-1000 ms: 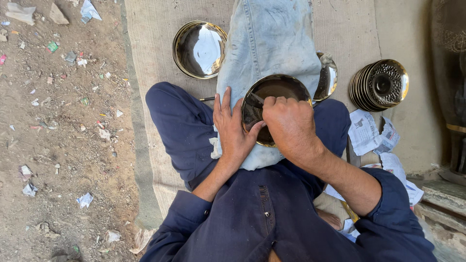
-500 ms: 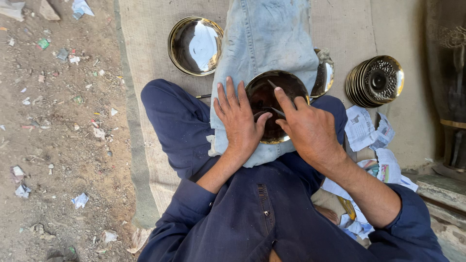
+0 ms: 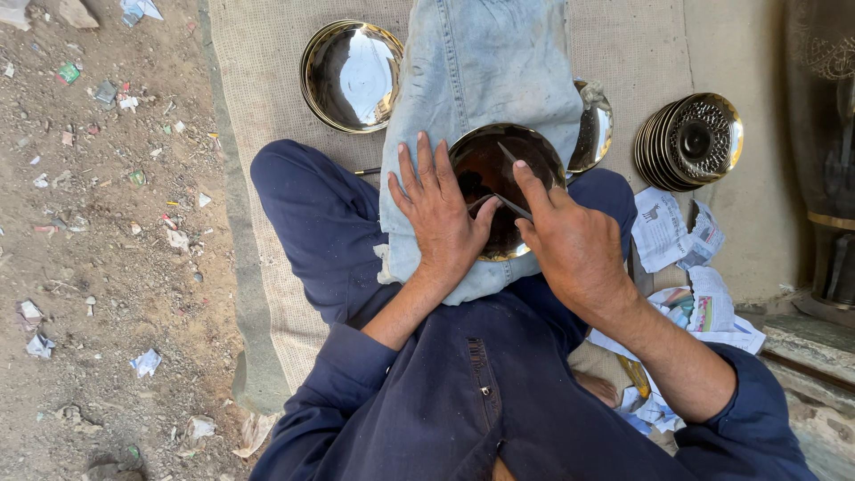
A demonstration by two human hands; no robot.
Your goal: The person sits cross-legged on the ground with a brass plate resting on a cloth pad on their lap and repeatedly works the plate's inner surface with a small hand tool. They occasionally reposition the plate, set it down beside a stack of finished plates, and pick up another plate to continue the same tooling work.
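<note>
Resting on the lap, on a pale blue cloth (image 3: pixel 481 71): a round metal bowl (image 3: pixel 504 191), dark brown inside, brassy and bright along the rim. Steadying its near-left edge, the left hand (image 3: pixel 438 214), lying flat and spread, fingers pointing away, thumb touching the rim, gripping nothing. Pinching a thin pointed metal tool (image 3: pixel 508 183), the right hand (image 3: pixel 570 245), closed around it, forefinger stretched along the shaft, tip sitting inside the bowl's dark hollow.

Lying beyond the left knee on a woven mat (image 3: pixel 258 134), a shiny dish (image 3: pixel 352 76), mirror-bright, open side up. Peeking out from under the cloth's right edge, a second shiny dish (image 3: pixel 595 125), partly covered. Leaning further right, a stack of patterned plates (image 3: pixel 695 141), set on edge, brass-rimmed. Spreading beside the right thigh, crumpled printed papers (image 3: pixel 686 258), white with small coloured patches. Bordering the mat on the left, bare dirt (image 3: pixel 98 232), scattered with small scraps of litter.
</note>
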